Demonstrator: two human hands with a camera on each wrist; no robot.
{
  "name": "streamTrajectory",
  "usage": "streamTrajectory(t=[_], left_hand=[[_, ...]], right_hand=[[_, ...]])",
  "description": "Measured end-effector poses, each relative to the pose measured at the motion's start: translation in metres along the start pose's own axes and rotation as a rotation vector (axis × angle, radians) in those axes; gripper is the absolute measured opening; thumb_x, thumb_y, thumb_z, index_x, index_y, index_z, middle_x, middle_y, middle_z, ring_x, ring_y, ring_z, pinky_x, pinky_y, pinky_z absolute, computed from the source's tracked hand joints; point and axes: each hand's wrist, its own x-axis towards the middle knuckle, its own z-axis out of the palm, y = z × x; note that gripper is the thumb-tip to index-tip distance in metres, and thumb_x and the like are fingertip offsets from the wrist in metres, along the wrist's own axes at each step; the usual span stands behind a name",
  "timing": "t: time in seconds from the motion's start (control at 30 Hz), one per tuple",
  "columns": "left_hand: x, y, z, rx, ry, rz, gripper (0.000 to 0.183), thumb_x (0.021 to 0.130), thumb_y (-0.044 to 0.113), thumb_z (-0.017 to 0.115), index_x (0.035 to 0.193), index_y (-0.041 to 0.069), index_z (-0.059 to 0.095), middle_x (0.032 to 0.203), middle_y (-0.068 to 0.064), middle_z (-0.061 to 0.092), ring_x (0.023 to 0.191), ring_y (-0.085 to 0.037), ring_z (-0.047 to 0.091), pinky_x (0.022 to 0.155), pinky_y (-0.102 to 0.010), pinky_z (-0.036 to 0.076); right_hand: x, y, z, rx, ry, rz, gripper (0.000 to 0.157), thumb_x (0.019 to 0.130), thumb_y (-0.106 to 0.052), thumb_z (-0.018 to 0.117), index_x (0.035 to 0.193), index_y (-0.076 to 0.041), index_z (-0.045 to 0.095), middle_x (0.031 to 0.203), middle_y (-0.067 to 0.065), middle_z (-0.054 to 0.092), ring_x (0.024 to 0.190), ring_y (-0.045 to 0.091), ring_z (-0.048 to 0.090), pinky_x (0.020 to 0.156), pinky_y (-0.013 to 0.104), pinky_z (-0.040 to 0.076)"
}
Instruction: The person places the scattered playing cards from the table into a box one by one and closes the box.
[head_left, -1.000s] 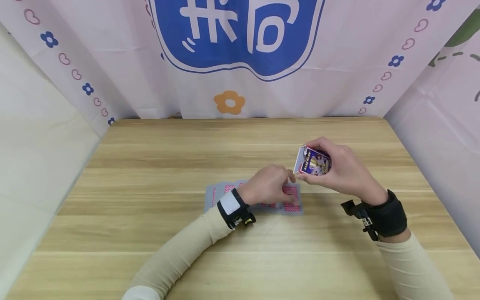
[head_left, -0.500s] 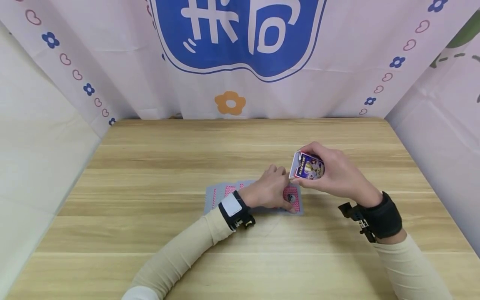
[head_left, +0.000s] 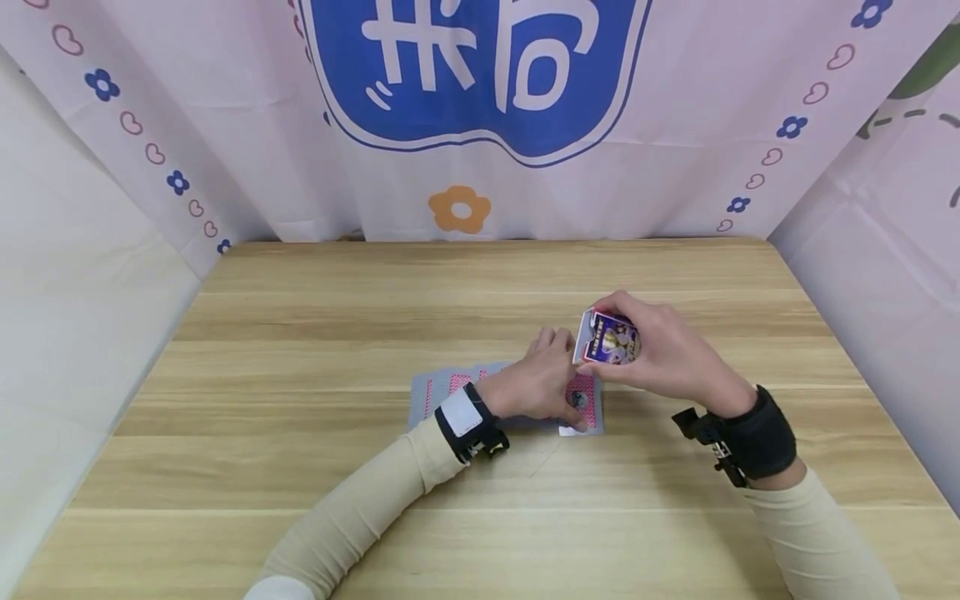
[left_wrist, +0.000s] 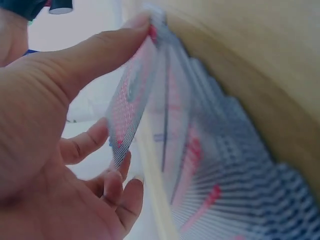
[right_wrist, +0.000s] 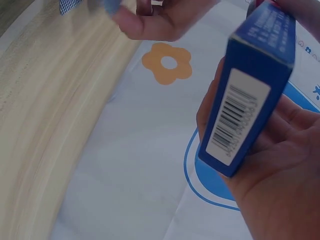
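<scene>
A: Current holds?
B: Left hand (head_left: 531,385) pinches one card (left_wrist: 128,107) at the right end of the overlapping cards (head_left: 438,392) on the counter (head_left: 337,308); right hand (head_left: 672,354) grips the card box (head_left: 615,340).
A: Box orientation?
B: Flap end (head_left: 582,337) toward left hand.

With your clock centred on the row of overlapping grey-bordered, red-patterned playing cards (head_left: 431,396), you have passage at 9 and 12 across the light wood-grain tabletop (head_left: 315,317), up to the white cloth side wall (head_left: 90,275) and white printed fabric curtain (head_left: 255,158). At 6, you can enter between the beige sleeves (head_left: 360,500). Your left hand (head_left: 528,383) bars the row's 3 o'clock end from above, pinching a tilted red-backed card (left_wrist: 131,105). At 2, your right hand (head_left: 671,350) and the blue-purple cardboard box (head_left: 613,340) block you, leaving little gap beside the left fingers. At 4, a black wrist strap (head_left: 761,437) juts inward.
</scene>
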Motion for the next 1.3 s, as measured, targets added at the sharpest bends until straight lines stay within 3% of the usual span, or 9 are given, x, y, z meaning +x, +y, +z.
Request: streamTrajectory(t=[0.17,0.27,0.37,0.47,0.6,0.73,0.83,1.03,1.3], left_hand=[[-0.001,-0.002,-0.005,-0.175,-0.059,0.131,0.057,0.075,0.023,0.08,0.123,0.013,0.053,0.094,0.005,0.056,0.078,-0.007,0.049,0.066,-0.019,0.041],[-0.003,-0.005,-0.011,-0.27,-0.096,0.177,0.04,0.083,0.009,0.07,0.119,0.01,0.055,0.078,0.004,0.055,0.061,-0.006,0.051,0.051,-0.018,0.04],[-0.007,-0.007,-0.02,-0.311,-0.075,0.206,0.033,0.087,0.002,0.06,0.119,0.01,0.053,0.074,0.003,0.053,0.055,-0.006,0.05,0.048,-0.018,0.04],[-0.013,-0.01,-0.035,-0.366,-0.032,0.166,0.023,0.093,0.002,0.052,0.114,0.01,0.049,0.078,0.0,0.057,0.055,-0.007,0.054,0.047,-0.019,0.044],[-0.025,-0.014,-0.061,-0.434,0.071,0.055,0.009,0.098,0.007,0.05,0.103,0.01,0.044,0.077,-0.004,0.062,0.054,-0.013,0.058,0.042,-0.022,0.043],[-0.039,-0.015,-0.087,-0.497,0.191,0.006,0.014,0.097,0.01,0.053,0.108,0.009,0.044,0.078,-0.007,0.065,0.056,-0.018,0.06,0.043,-0.025,0.041],[-0.045,-0.012,-0.1,-0.579,0.219,0.002,0.018,0.097,0.012,0.053,0.113,0.008,0.044,0.083,-0.009,0.065,0.059,-0.02,0.061,0.046,-0.028,0.045],[-0.046,-0.005,-0.107,-0.675,0.209,-0.012,0.027,0.097,0.016,0.054,0.121,0.009,0.043,0.088,-0.008,0.065,0.058,-0.018,0.061,0.047,-0.029,0.046],[-0.044,-0.002,-0.102,-0.654,0.254,-0.035,0.022,0.097,0.014,0.054,0.116,0.01,0.044,0.084,-0.006,0.065,0.056,-0.017,0.059,0.043,-0.027,0.04]], right_hand=[[0.0,0.0,0.0,-0.008,0.001,-0.003,0.061,0.07,-0.04,0.081,0.116,-0.013,0.052,0.094,0.001,0.063,0.075,0.008,0.058,0.056,0.031,0.054],[-0.001,0.001,0.001,-0.015,0.001,0.0,0.062,0.069,-0.04,0.082,0.116,-0.013,0.052,0.094,-0.001,0.062,0.075,0.008,0.057,0.056,0.03,0.053],[-0.002,0.0,0.002,-0.01,0.0,0.007,0.062,0.069,-0.043,0.081,0.116,-0.015,0.051,0.093,-0.002,0.062,0.073,0.007,0.057,0.055,0.029,0.053],[-0.002,-0.001,0.001,-0.007,0.002,0.008,0.061,0.07,-0.044,0.08,0.116,-0.016,0.051,0.092,-0.003,0.061,0.072,0.006,0.057,0.054,0.028,0.053],[-0.002,-0.002,0.0,-0.005,-0.004,0.011,0.061,0.07,-0.043,0.08,0.116,-0.016,0.05,0.093,-0.002,0.061,0.073,0.007,0.057,0.054,0.027,0.054],[-0.002,-0.003,0.0,-0.008,-0.024,0.029,0.061,0.07,-0.04,0.081,0.117,-0.017,0.05,0.095,-0.002,0.061,0.075,0.008,0.057,0.057,0.027,0.054],[-0.002,-0.004,0.0,-0.003,-0.03,0.036,0.061,0.069,-0.038,0.082,0.117,-0.017,0.05,0.094,-0.003,0.061,0.076,0.008,0.057,0.058,0.028,0.054],[-0.002,-0.005,-0.001,0.003,-0.032,0.035,0.059,0.071,-0.047,0.078,0.115,-0.019,0.05,0.094,-0.003,0.061,0.075,0.008,0.057,0.057,0.028,0.054],[-0.001,-0.008,0.001,-0.016,-0.031,0.026,0.059,0.072,-0.049,0.076,0.115,-0.019,0.05,0.092,-0.004,0.061,0.074,0.007,0.057,0.056,0.027,0.053]])
